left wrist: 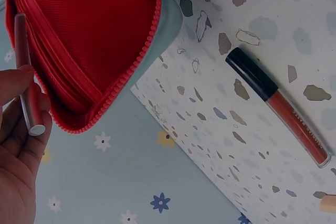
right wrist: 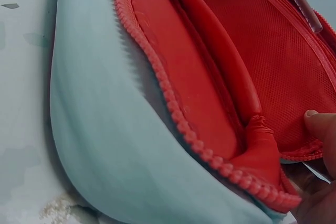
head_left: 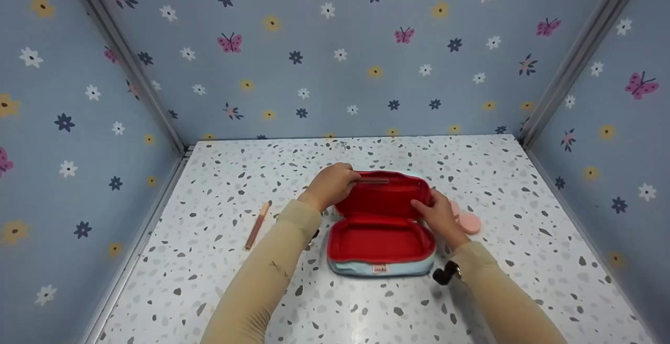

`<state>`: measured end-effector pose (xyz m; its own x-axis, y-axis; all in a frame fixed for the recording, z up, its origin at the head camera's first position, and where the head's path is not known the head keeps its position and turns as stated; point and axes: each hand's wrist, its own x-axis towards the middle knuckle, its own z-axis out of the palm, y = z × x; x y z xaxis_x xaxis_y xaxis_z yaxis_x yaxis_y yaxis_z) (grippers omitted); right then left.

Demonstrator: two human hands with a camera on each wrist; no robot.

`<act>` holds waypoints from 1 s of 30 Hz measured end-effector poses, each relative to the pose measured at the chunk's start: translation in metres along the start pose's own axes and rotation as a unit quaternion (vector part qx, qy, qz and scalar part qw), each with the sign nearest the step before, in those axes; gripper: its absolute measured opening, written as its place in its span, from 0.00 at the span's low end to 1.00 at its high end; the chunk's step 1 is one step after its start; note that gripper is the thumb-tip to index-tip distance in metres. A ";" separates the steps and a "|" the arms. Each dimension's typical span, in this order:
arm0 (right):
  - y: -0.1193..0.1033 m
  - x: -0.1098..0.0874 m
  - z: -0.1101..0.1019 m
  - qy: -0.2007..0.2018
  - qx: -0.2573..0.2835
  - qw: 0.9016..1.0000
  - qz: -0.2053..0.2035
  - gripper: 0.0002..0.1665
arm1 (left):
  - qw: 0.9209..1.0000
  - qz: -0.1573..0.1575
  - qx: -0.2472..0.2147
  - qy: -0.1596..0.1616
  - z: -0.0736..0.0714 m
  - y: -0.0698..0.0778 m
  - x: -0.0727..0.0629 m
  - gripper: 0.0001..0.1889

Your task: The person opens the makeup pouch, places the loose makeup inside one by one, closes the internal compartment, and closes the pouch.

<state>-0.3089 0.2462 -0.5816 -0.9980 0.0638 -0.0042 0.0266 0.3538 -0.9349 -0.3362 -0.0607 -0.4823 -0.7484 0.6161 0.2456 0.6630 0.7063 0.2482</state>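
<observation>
A light blue zip pouch (head_left: 356, 267) with red lining lies unzipped, its lid (head_left: 378, 201) raised at the back. My left hand (head_left: 332, 182) pinches a slim brownish-pink tube (left wrist: 22, 40), which looks like a lip gloss, between thumb and fingers. That tube lies across the lid's inner side, by the zipped mesh pocket (left wrist: 68, 35). On the lid's right side my right hand (head_left: 439, 215) grips the edge, its thumb (right wrist: 320, 121) on the red mesh and the other fingers behind. The bottom compartment (right wrist: 194, 77) shows bare red lining.
Left of the pouch lies a brown tube with a peach cap (head_left: 256, 226). A black-capped lip gloss (left wrist: 283, 108) lies nearer the pouch, mostly hidden by my left arm in the head view. Pink round objects (head_left: 469, 223) sit beside my right hand. Patterned walls (head_left: 335, 51) enclose the speckled table.
</observation>
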 end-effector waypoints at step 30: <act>0.000 0.000 0.001 -0.013 -0.006 1.000 0.004 0.17 | 0.982 0.036 0.184 -0.033 0.010 0.031 0.023 0.16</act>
<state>-0.3088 0.2453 -0.5824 -0.9989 0.0429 -0.0201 0.0344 0.3651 -0.9303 -0.3329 -0.0214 -0.4783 -0.7069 0.6824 0.1862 0.6718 0.7301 -0.1254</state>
